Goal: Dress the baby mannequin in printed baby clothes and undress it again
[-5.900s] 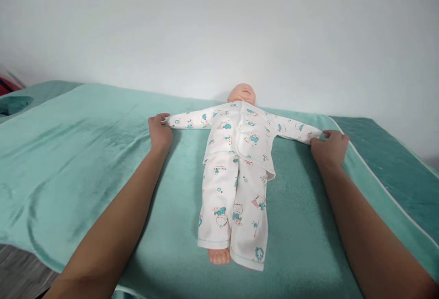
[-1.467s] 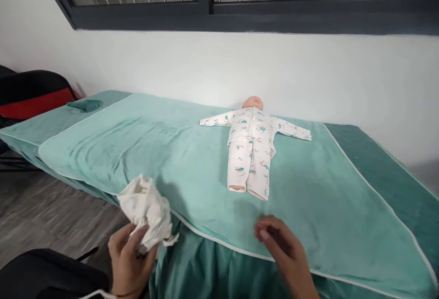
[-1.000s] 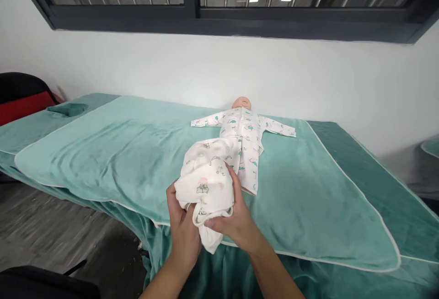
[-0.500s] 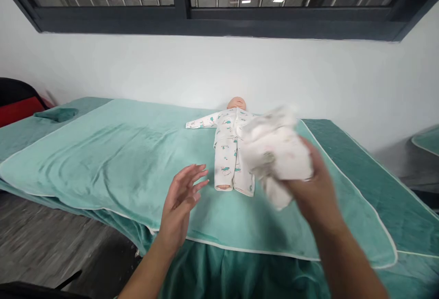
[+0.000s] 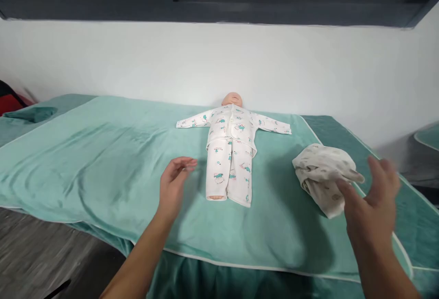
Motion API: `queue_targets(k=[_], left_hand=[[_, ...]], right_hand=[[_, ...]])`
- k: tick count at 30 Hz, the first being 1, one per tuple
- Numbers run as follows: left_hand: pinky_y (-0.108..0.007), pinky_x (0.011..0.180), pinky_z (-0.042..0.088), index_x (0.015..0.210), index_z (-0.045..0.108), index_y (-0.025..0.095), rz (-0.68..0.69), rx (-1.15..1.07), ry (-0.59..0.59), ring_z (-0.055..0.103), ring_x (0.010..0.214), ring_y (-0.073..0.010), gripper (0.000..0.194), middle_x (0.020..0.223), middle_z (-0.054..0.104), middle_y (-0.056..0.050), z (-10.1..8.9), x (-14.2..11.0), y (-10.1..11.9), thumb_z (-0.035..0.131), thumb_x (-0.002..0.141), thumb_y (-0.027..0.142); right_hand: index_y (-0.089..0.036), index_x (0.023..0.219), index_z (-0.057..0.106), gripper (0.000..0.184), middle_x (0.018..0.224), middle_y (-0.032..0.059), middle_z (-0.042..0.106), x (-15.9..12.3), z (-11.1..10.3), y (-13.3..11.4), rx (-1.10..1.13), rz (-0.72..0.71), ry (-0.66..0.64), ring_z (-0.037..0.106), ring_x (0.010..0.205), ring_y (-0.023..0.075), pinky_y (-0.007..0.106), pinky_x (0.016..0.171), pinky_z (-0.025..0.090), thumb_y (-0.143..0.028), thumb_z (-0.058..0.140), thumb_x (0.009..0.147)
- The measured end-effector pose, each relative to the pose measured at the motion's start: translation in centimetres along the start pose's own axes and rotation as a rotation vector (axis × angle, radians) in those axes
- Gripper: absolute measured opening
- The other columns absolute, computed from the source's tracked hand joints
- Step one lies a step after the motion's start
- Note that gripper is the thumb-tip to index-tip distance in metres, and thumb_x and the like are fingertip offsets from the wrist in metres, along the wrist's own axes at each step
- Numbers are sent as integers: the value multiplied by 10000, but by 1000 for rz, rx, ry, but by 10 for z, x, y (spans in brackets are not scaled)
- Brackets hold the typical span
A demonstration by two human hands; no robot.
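Note:
A baby doll (image 5: 230, 150) in white printed pyjamas lies on its back on the teal blanket (image 5: 103, 152), arms spread, head toward the wall. A crumpled white cloth bundle (image 5: 322, 175) rests on the blanket to the doll's right. My right hand (image 5: 372, 205) hovers just in front of that bundle, fingers spread and holding nothing, blurred by motion. My left hand (image 5: 174, 184) hangs over the blanket left of the doll's legs, fingers loosely curled and empty.
The blanket covers a long teal-draped table (image 5: 212, 276) set against a white wall (image 5: 219, 61) under a dark window frame. A small folded teal cloth (image 5: 30, 114) lies at the far left. Grey floor shows below left.
My right hand carried the white cloth bundle to the right, set it on the blanket and let go. My left hand stayed open near the doll's legs.

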State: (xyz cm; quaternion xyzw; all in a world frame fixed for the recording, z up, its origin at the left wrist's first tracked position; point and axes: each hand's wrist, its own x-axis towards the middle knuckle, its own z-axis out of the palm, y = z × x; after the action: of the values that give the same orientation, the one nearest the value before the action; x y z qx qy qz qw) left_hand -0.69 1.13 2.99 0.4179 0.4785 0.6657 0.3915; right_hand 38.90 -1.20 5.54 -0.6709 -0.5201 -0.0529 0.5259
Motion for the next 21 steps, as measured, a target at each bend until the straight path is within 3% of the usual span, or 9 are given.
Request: queue_targets(k=[1,4,7,9,12,14,17,21], left_hand=[[-385,910,542,992,683,175,29,10,2,710,1000,-228,203,1011,754,-69,9,12,-1,707,811,264],[-387,954,529,972,683,191,127,50,-32,692,1059,-225,159,1012,744,-52,44,55,-2,646,819,218],[-378,1024,506,955,691,203,215,151,-118,664,1126,-209,195,1081,743,-44,88,110,1,560,816,165],[-368,1060,492,977,691,213,233,251,-184,656,1152,-196,249,1139,742,-38,120,147,2,512,818,143],[-375,1120,456,1085,701,193,243,434,-280,632,1215,-205,369,1239,721,-58,158,196,-5,476,809,98],[-389,1167,412,1174,703,188,260,570,-347,589,1291,-224,433,1334,681,-69,172,217,-14,459,827,99],[-404,1188,383,1236,703,242,285,717,-427,541,1347,-239,460,1422,630,-29,176,228,-29,396,903,162],[-424,1179,384,1270,685,249,284,803,-436,531,1340,-256,460,1450,605,-20,171,226,-34,353,952,233]], right_hand=[[-238,1428,572,654,1634,170,346,-3,5,-17,64,-94,54,300,1530,369,570,1194,293,-411,700,810],[-260,1344,595,493,1571,108,446,-4,42,-63,218,-200,12,377,1488,330,625,1211,255,-318,651,857],[-291,1318,565,451,1539,77,467,17,111,-92,382,-143,-208,426,1449,293,606,1167,351,-298,619,870],[-276,1259,588,422,1421,80,567,43,167,-104,442,-87,-307,511,1357,278,566,1144,391,-268,611,837],[-230,1167,607,379,1299,96,641,85,244,-114,483,34,-372,565,1268,275,526,1119,415,-213,567,790],[-224,1111,617,345,1247,99,669,104,279,-114,472,78,-418,592,1213,288,520,1088,433,-212,554,772],[-232,1027,652,246,1159,82,706,116,299,-105,478,32,-477,613,1141,292,520,1070,436,-295,548,814],[-232,994,687,235,1152,75,713,116,295,-97,485,-33,-528,611,1133,285,517,1086,419,-319,540,832]])
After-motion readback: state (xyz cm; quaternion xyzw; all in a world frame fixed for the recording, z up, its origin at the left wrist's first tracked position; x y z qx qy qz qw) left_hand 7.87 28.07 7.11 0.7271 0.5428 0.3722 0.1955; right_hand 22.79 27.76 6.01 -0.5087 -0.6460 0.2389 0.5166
